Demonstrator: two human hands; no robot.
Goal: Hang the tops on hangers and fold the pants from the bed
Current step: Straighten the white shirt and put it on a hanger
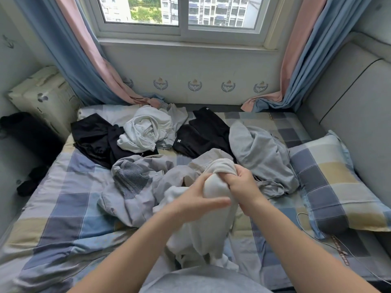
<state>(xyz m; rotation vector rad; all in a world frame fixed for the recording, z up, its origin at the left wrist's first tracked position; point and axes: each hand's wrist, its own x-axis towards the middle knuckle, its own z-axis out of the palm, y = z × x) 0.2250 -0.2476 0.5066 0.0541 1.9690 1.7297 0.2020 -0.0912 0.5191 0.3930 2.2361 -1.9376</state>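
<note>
I hold a cream white garment [203, 233] up over the bed's front middle. My right hand [241, 185] grips its bunched top end in a fist. My left hand [196, 199] lies against the cloth just below, fingers stretched across it and thumb up. The garment hangs down toward my lap. Behind it lie a pale lilac-grey garment with a ribbed band [135, 185], a grey garment [262, 153], a black garment with a small white logo [201, 134], a white heap [146, 132] and another black garment [95, 138]. No hanger is in view.
The bed [63, 218] has a checked blue, grey and beige cover. A matching pillow [334, 187] lies at the right against a grey padded headboard [349, 98]. A white cable [313, 233] runs by the pillow. Curtains hang either side of the window [182, 15].
</note>
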